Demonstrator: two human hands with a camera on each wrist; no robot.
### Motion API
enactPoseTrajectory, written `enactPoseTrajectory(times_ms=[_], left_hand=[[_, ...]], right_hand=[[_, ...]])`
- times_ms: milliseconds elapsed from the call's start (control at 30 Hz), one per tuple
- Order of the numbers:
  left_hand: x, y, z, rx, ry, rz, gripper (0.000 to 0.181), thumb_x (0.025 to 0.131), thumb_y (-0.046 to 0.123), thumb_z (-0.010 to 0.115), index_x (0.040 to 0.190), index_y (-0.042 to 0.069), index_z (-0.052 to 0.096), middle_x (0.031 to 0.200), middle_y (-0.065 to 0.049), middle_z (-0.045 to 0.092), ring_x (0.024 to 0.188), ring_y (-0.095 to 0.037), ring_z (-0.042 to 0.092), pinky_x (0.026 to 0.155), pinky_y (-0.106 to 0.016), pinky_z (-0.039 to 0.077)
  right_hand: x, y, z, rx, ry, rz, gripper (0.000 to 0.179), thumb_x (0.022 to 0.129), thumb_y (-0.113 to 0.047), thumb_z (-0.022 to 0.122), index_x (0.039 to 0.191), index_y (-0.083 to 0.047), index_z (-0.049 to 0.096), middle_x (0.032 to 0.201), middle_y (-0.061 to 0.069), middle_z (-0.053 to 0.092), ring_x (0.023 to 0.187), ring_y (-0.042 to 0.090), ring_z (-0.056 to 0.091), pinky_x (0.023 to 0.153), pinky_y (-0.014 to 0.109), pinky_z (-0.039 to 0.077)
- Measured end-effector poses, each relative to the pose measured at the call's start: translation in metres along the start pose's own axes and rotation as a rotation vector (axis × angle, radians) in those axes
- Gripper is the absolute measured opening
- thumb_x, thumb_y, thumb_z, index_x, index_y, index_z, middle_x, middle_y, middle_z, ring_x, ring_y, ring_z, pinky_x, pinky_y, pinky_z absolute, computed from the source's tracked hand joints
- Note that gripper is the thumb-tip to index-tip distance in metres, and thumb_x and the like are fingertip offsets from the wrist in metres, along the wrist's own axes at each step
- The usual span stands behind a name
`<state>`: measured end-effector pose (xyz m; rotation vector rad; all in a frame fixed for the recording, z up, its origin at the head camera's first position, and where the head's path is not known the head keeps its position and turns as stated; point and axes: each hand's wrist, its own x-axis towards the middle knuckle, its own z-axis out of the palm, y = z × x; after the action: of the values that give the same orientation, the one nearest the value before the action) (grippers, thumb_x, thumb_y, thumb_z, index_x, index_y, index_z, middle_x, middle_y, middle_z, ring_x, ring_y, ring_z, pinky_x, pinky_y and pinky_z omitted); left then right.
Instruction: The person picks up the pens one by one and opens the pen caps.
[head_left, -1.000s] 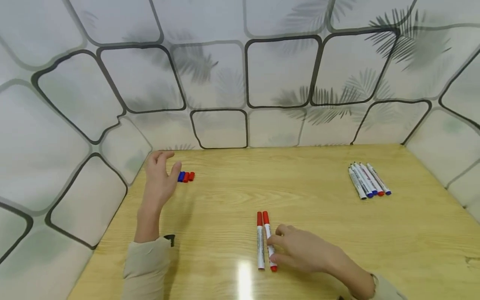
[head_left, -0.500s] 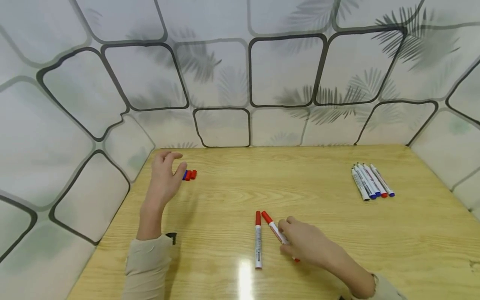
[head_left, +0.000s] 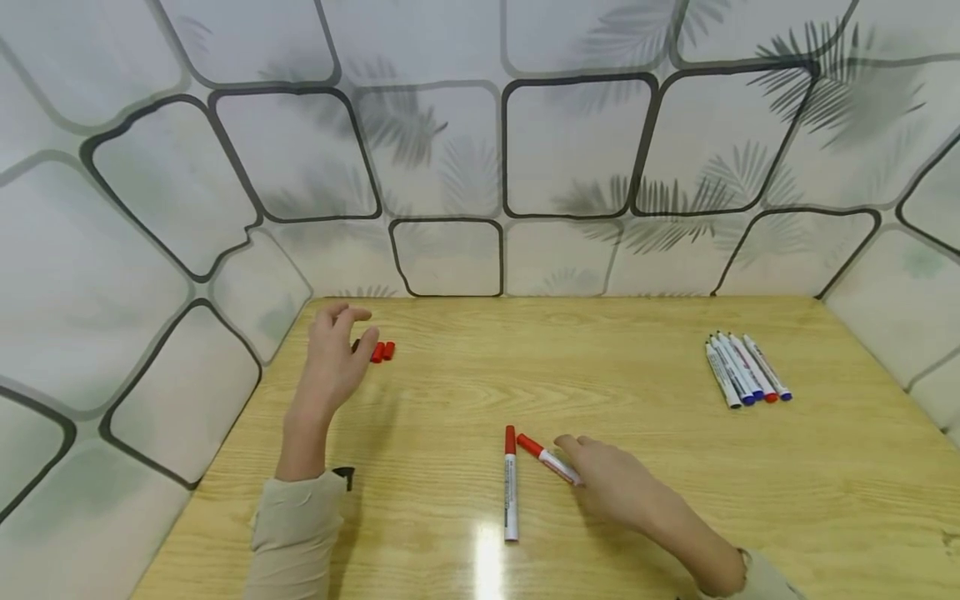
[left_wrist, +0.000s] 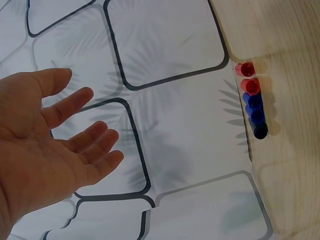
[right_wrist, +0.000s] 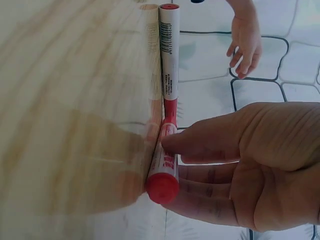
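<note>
My right hand (head_left: 618,487) pinches a white marker with a red cap (head_left: 555,462) near its rear end, thumb on one side and fingers on the other, as the right wrist view shows. The marker lies slanted low at the table, its cap pointing up-left. Beside that cap lies a second red-capped marker (head_left: 511,496), lengthwise to me. My left hand (head_left: 330,367), fingers loosely bent, hovers near a row of loose marker caps (head_left: 384,352) and holds nothing. The left wrist view shows red caps (left_wrist: 251,86), blue caps (left_wrist: 256,114) and a black cap (left_wrist: 260,130) in a line.
Several uncapped markers (head_left: 746,371) lie side by side at the back right of the wooden table (head_left: 600,358). A patterned wall covering (head_left: 450,167) borders the table at the back and both sides.
My right hand has taken hold of the right-hand red-capped marker and turned it from nearly lengthwise to slanted, its rear end swinging right. My left hand has stayed by the caps.
</note>
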<state>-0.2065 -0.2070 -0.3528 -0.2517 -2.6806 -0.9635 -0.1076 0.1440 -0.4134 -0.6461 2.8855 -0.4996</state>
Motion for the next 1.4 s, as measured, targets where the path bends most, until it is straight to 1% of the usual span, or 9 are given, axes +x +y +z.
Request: enactPoseTrajectory(times_ms=[133, 333, 467, 700, 867, 967, 1133, 1267, 1400], left_hand=[[-0.001, 0.002, 0.0, 0.007, 0.002, 0.005, 0.035, 0.105, 0.018, 0.05, 0.131, -0.006, 0.053, 0.151, -0.031, 0.027, 0.138, -0.051, 0.025, 0.106, -0.063, 0.031], [-0.002, 0.005, -0.001, 0.015, -0.001, 0.009, 0.035, 0.104, 0.017, 0.05, 0.131, -0.005, 0.054, 0.151, -0.03, 0.028, 0.14, -0.05, 0.023, 0.109, -0.062, 0.028], [-0.002, 0.009, 0.0, 0.019, 0.001, 0.026, 0.034, 0.104, 0.017, 0.052, 0.13, -0.005, 0.055, 0.149, -0.03, 0.03, 0.139, -0.05, 0.025, 0.109, -0.062, 0.028], [-0.004, 0.02, 0.0, 0.044, 0.015, 0.077, 0.033, 0.102, 0.014, 0.054, 0.128, -0.006, 0.057, 0.146, -0.032, 0.034, 0.139, -0.05, 0.026, 0.11, -0.062, 0.028], [-0.007, 0.031, 0.001, 0.037, 0.015, 0.114, 0.033, 0.101, 0.014, 0.055, 0.129, -0.003, 0.057, 0.146, -0.032, 0.033, 0.138, -0.05, 0.026, 0.109, -0.063, 0.028], [-0.009, 0.039, 0.002, 0.024, 0.017, 0.156, 0.033, 0.1, 0.013, 0.057, 0.13, -0.001, 0.057, 0.146, -0.031, 0.034, 0.136, -0.05, 0.029, 0.108, -0.063, 0.029], [-0.015, 0.055, 0.008, 0.036, 0.009, 0.276, 0.038, 0.098, 0.014, 0.064, 0.134, 0.004, 0.056, 0.146, -0.028, 0.036, 0.136, -0.048, 0.032, 0.107, -0.062, 0.032], [-0.022, 0.068, 0.015, 0.077, -0.023, 0.394, 0.043, 0.095, 0.016, 0.068, 0.135, 0.007, 0.055, 0.147, -0.026, 0.037, 0.133, -0.047, 0.035, 0.104, -0.063, 0.035], [-0.028, 0.081, 0.026, 0.136, -0.067, 0.485, 0.045, 0.094, 0.02, 0.071, 0.135, 0.011, 0.055, 0.146, -0.022, 0.04, 0.129, -0.045, 0.04, 0.102, -0.06, 0.038]], right_hand=[[-0.001, 0.002, 0.001, -0.005, 0.02, -0.001, 0.045, 0.083, 0.009, 0.068, 0.125, -0.003, 0.057, 0.101, 0.015, 0.067, 0.081, 0.027, 0.065, 0.066, 0.046, 0.055], [-0.001, 0.005, -0.004, -0.048, 0.051, 0.034, 0.051, 0.084, 0.01, 0.062, 0.134, -0.001, 0.052, 0.118, 0.02, 0.065, 0.094, 0.033, 0.068, 0.064, 0.043, 0.055], [-0.002, 0.009, -0.012, -0.068, 0.075, 0.049, 0.051, 0.085, 0.007, 0.062, 0.135, 0.001, 0.053, 0.121, 0.019, 0.063, 0.098, 0.033, 0.067, 0.067, 0.042, 0.056], [-0.005, 0.016, -0.027, -0.042, 0.125, 0.048, 0.045, 0.08, 0.008, 0.061, 0.125, 0.0, 0.062, 0.105, 0.01, 0.061, 0.082, 0.017, 0.06, 0.056, 0.03, 0.049], [-0.007, 0.019, -0.032, -0.034, 0.168, 0.031, 0.045, 0.081, 0.007, 0.062, 0.124, -0.004, 0.062, 0.104, 0.007, 0.06, 0.077, 0.013, 0.055, 0.053, 0.026, 0.043], [-0.01, 0.018, -0.036, -0.026, 0.184, 0.014, 0.044, 0.082, 0.006, 0.062, 0.124, -0.007, 0.062, 0.104, 0.005, 0.061, 0.077, 0.012, 0.054, 0.05, 0.025, 0.041], [-0.014, 0.014, -0.042, 0.0, 0.212, 0.001, 0.044, 0.083, 0.005, 0.062, 0.124, -0.01, 0.063, 0.102, 0.002, 0.06, 0.074, 0.01, 0.051, 0.048, 0.023, 0.037], [-0.017, 0.009, -0.045, 0.006, 0.22, -0.004, 0.045, 0.083, 0.004, 0.063, 0.125, -0.013, 0.063, 0.102, 0.001, 0.06, 0.073, 0.01, 0.05, 0.048, 0.023, 0.037], [-0.018, 0.003, -0.045, -0.011, 0.221, -0.012, 0.044, 0.084, 0.003, 0.065, 0.125, -0.014, 0.064, 0.104, 0.0, 0.061, 0.074, 0.009, 0.051, 0.05, 0.022, 0.039]])
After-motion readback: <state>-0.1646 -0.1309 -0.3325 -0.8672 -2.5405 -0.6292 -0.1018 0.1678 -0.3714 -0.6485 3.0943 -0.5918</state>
